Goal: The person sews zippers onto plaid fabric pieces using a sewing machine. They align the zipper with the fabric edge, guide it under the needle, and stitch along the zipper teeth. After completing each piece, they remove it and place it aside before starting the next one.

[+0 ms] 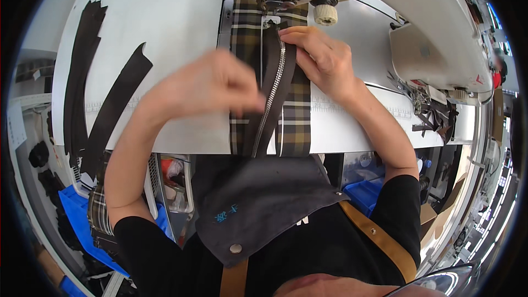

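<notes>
A dark brown zipper (277, 78) with silver metal teeth lies lengthwise over a strip of plaid fabric (300, 111) in brown, black and white. Its far end is by the needle area of the sewing machine (407, 8). My right hand (327, 60) pinches the zipper's right edge near that end, thumb and fingertips closed on the tape. My left hand (212, 85) is over the left side of the fabric, its fingertips close to the zipper's middle. Motion smears its fingers, so whether they grip the tape cannot be told.
Dark fabric strips (118, 99) lie on the white table (181, 27) at the left. A ruler scale (360, 108) runs along the table. Blue bins (366, 193) sit below its front edge. Scraps (437, 116) lie at the right.
</notes>
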`<state>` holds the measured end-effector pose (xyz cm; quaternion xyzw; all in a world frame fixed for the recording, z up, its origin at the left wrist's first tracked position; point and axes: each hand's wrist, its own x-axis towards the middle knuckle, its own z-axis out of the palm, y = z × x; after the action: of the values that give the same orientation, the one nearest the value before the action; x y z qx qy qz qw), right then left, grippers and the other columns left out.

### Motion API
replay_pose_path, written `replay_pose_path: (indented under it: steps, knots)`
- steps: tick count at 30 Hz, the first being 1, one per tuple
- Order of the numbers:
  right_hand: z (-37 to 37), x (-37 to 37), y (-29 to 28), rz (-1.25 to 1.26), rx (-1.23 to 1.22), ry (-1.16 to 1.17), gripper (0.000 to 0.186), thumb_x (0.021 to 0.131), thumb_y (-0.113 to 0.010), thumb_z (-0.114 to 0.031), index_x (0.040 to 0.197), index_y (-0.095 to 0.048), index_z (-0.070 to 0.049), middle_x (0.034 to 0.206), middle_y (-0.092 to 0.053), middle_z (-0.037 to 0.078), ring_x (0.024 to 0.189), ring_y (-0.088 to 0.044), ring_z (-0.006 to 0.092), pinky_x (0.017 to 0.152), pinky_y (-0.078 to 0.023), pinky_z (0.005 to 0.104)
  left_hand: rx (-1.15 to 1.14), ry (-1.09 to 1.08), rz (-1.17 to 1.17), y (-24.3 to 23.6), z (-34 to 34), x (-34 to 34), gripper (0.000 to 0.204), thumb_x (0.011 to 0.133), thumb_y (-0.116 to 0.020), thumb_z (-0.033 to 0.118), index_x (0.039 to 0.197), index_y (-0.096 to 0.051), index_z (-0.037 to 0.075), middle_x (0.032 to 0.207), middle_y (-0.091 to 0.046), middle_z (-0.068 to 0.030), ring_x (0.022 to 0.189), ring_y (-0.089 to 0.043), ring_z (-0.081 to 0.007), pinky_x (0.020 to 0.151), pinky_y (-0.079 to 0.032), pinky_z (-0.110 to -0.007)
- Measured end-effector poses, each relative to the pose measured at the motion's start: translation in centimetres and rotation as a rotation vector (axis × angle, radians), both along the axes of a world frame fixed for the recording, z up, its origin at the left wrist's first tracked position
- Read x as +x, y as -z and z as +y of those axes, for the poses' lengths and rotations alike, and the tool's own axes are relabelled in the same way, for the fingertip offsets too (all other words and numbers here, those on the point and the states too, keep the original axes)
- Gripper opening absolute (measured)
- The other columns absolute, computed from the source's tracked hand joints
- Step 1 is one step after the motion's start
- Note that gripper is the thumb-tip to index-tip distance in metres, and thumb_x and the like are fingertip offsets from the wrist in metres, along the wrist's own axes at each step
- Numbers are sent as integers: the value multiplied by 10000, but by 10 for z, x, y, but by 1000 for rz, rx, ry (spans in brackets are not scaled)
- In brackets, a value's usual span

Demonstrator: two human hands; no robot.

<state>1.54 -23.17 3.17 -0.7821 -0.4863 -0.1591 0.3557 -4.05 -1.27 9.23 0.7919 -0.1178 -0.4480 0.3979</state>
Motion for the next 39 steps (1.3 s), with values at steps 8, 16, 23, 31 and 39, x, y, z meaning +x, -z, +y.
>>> replay_pose_path:
  steps: [8,16,23,31,39]
  knots:
    - [-1,1,12,65,-53,62,191,749,-614,46,930,-612,-15,973,-654,89,804,-650,262,673,-537,314,204,-100,-1508,83,0,21,236,812,-645,139,1035,-666,66,1136,-634,-22,1042,-576,-176,957,-383,-437]
    - [8,5,10,45,-65,-15,228,746,-598,88,953,-619,-7,1048,-645,102,836,-657,234,674,-537,280,190,-147,-1521,86,1,19,152,811,-637,117,957,-649,79,1094,-630,3,973,-600,-160,1000,-331,-520]
    - [8,6,18,82,-136,0,230,743,-619,58,961,-624,-15,1052,-639,105,853,-653,247,683,-540,286,139,-262,-1419,87,-4,19,161,801,-626,86,961,-645,98,1091,-620,21,921,-617,-148,1039,-253,-540]
    - [12,10,20,-203,-165,98,195,709,-667,-68,903,-676,-55,940,-685,52,740,-627,212,615,-520,317,152,-194,-1541,90,-1,21,199,769,-660,111,967,-674,125,1051,-653,54,943,-597,-80,1032,-232,-581]
    - [11,13,22,-236,-174,118,168,716,-660,-84,881,-680,-58,958,-693,47,682,-630,197,579,-517,297,156,-204,-1532,88,-4,20,206,768,-666,119,974,-676,125,1051,-652,60,952,-590,-76,1048,-232,-556]
